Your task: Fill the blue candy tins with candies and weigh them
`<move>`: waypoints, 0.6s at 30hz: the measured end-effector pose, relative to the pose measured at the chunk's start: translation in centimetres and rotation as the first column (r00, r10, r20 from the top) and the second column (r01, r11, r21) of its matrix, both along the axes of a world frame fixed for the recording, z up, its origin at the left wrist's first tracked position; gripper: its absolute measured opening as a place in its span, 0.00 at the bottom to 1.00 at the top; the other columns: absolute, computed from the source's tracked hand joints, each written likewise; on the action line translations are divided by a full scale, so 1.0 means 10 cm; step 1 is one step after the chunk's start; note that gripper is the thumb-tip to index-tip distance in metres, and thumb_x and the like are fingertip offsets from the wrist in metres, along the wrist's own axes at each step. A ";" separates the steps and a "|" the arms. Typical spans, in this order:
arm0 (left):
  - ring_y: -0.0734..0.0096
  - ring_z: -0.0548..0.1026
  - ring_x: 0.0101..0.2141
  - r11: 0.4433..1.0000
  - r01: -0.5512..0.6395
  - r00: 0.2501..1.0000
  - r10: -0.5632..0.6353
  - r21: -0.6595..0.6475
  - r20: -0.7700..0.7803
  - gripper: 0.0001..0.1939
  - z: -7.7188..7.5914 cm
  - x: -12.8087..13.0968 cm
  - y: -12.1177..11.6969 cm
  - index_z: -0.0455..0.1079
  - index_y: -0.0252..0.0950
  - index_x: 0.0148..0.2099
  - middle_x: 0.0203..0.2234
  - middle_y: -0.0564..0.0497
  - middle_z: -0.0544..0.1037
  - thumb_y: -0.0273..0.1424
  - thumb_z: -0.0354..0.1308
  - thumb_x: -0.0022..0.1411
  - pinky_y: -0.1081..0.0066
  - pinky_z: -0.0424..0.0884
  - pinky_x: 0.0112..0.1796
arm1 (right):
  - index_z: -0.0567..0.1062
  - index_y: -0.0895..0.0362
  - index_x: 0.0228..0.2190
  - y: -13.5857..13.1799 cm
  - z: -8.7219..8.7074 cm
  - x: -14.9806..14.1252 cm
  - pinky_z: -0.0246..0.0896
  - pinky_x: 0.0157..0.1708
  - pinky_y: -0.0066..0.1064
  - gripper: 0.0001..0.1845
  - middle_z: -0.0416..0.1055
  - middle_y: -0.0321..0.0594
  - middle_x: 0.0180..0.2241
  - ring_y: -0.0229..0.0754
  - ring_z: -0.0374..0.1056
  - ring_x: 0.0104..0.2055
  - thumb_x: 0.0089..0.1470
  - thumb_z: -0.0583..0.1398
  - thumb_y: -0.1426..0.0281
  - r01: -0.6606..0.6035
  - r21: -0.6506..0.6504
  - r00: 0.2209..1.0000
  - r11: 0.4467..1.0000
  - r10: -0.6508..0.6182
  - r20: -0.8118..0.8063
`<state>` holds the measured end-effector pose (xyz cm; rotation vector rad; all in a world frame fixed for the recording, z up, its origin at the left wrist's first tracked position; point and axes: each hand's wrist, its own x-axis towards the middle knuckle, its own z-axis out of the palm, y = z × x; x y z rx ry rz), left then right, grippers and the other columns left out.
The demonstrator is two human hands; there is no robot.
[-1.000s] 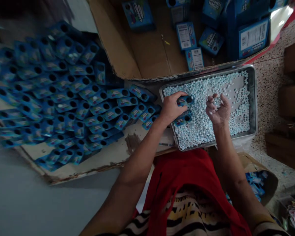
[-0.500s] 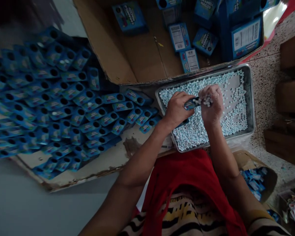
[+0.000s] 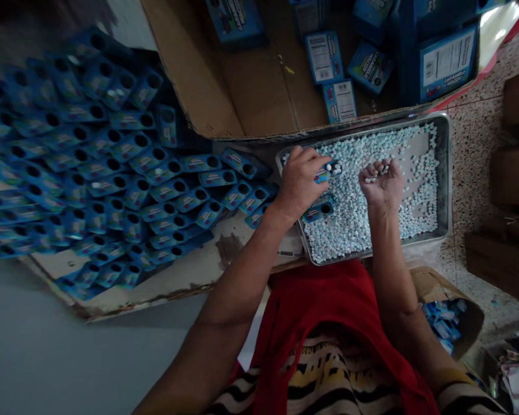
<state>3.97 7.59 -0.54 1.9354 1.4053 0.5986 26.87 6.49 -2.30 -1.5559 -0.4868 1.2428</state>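
Observation:
My left hand grips a small blue candy box over the left part of a metal tray. White candies sit at the box's round opening. Palm up, my right hand is cupped a little to the right of that box, fingers curled around a few loose candies. Pale blue and white candies spread over the tray floor below both hands. Another blue box rests inside the tray's left edge, just below my left hand.
Many blue boxes with round openings are packed together on the worn table at left. Behind the tray, a large cardboard carton holds several blue display boxes. A paper bag of blue packets and brown cartons stand at right.
My right hand has drawn back from the box's opening and turned palm up with fewer candies. The box in my left hand has shifted slightly left, and candies now show at its opening.

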 end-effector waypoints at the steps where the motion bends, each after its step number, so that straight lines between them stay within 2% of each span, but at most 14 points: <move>1: 0.53 0.79 0.49 0.999 -0.043 0.999 0.043 -0.010 0.017 0.23 -0.01 -0.06 -0.02 0.85 0.41 0.55 0.45 0.48 0.82 0.23 0.70 0.57 0.55 0.78 0.57 | 0.72 0.49 0.29 -0.07 -0.03 0.10 0.69 0.35 0.36 0.31 0.66 0.35 0.25 0.44 0.66 0.30 0.66 0.59 0.37 0.014 -0.023 0.996 1.000 -0.012 0.089; 3: 0.57 0.80 0.46 0.995 -0.091 0.994 0.093 -0.048 0.053 0.23 -0.04 -0.17 -0.10 0.86 0.41 0.54 0.44 0.49 0.84 0.24 0.71 0.55 0.59 0.80 0.54 | 0.77 0.51 0.33 -0.27 -0.04 0.27 0.73 0.47 0.41 0.26 0.76 0.40 0.33 0.47 0.73 0.40 0.67 0.60 0.41 -0.071 -0.070 0.924 0.995 0.092 0.370; 4: 0.58 0.81 0.45 0.993 -0.101 0.992 0.105 -0.066 0.067 0.23 -0.05 -0.21 -0.14 0.86 0.41 0.54 0.44 0.50 0.84 0.25 0.71 0.54 0.60 0.80 0.53 | 0.80 0.52 0.36 -0.38 -0.03 0.34 0.72 0.53 0.45 0.24 0.80 0.44 0.38 0.50 0.75 0.46 0.67 0.61 0.45 -0.158 -0.111 0.833 0.981 0.192 0.519; 6: 0.59 0.82 0.45 0.988 -0.127 0.987 0.135 -0.087 0.090 0.22 -0.08 -0.25 -0.20 0.86 0.42 0.53 0.43 0.51 0.85 0.26 0.71 0.54 0.61 0.81 0.52 | 0.84 0.53 0.41 -0.62 0.00 0.44 0.68 0.62 0.52 0.20 0.83 0.50 0.46 0.56 0.76 0.53 0.68 0.62 0.51 -0.329 -0.224 0.579 0.917 0.384 0.719; 8: 0.60 0.82 0.45 0.983 -0.165 0.980 0.173 -0.084 0.101 0.22 -0.08 -0.24 -0.24 0.87 0.42 0.53 0.43 0.51 0.85 0.27 0.71 0.55 0.62 0.81 0.53 | 0.85 0.54 0.47 -0.83 0.02 0.46 0.65 0.66 0.58 0.19 0.82 0.55 0.53 0.60 0.74 0.59 0.69 0.62 0.54 -0.429 -0.313 0.357 0.847 0.477 0.803; 10: 0.60 0.82 0.47 0.977 -0.206 0.972 0.211 -0.056 0.100 0.22 -0.01 -0.22 -0.26 0.86 0.43 0.52 0.44 0.51 0.85 0.27 0.72 0.55 0.61 0.81 0.54 | 0.83 0.53 0.57 -0.99 0.01 0.44 0.63 0.68 0.62 0.23 0.77 0.58 0.63 0.65 0.69 0.67 0.69 0.64 0.53 -0.509 -0.380 0.180 0.772 0.528 0.830; 12: 0.59 0.82 0.48 0.967 -0.253 0.963 0.252 0.000 0.096 0.22 0.15 -0.24 -0.34 0.86 0.43 0.53 0.45 0.51 0.86 0.26 0.72 0.55 0.61 0.81 0.54 | 0.76 0.53 0.68 -1.07 -0.05 0.38 0.58 0.72 0.66 0.36 0.65 0.61 0.74 0.70 0.58 0.76 0.66 0.68 0.49 -0.600 -0.458 0.013 0.656 0.580 0.815; 14: 0.58 0.83 0.48 0.941 -0.333 0.941 0.327 0.066 0.086 0.22 0.39 -0.35 -0.55 0.85 0.44 0.55 0.46 0.51 0.85 0.27 0.73 0.57 0.59 0.82 0.54 | 0.69 0.53 0.75 -1.06 -0.15 0.32 0.50 0.75 0.68 0.49 0.53 0.63 0.80 0.74 0.47 0.82 0.62 0.71 0.46 -0.684 -0.514 -0.130 0.518 0.607 0.784; 16: 0.55 0.83 0.49 0.884 -0.455 0.891 0.452 0.108 0.046 0.21 0.64 -0.55 -0.91 0.84 0.46 0.56 0.46 0.50 0.84 0.30 0.74 0.60 0.54 0.83 0.54 | 0.65 0.53 0.77 -0.98 -0.26 0.27 0.46 0.77 0.68 0.55 0.47 0.64 0.82 0.76 0.40 0.84 0.60 0.72 0.43 -0.750 -0.521 -0.214 0.408 0.595 0.775; 18: 0.50 0.82 0.49 0.773 -0.625 0.775 0.631 0.107 -0.034 0.21 0.77 -0.82 -1.38 0.83 0.47 0.56 0.46 0.50 0.83 0.35 0.76 0.60 0.49 0.83 0.53 | 0.67 0.51 0.76 -0.87 -0.37 0.24 0.46 0.76 0.67 0.51 0.50 0.62 0.82 0.75 0.44 0.83 0.63 0.69 0.41 -0.796 -0.496 -0.241 0.347 0.571 0.785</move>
